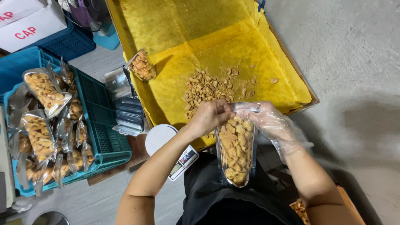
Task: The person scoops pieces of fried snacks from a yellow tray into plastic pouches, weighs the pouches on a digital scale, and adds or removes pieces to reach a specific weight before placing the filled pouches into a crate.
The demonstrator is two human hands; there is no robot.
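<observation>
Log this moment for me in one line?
left hand: pinches pouch top | right hand: gloved, pinches pouch top | pouch: full of snacks, upright | tray: loose snacks

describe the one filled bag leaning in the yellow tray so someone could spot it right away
Start at the big yellow-lined tray ahead of the hands. On its left rim stands a small clear bag of golden snacks. Unlike the bags piled in the blue-green crate or the one held by both hands, it stands alone on yellow paper.

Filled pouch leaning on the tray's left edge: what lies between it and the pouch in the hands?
In the head view, between the leaning pouch and the held pouch lie bare yellow paper and a loose snack pile.
</observation>
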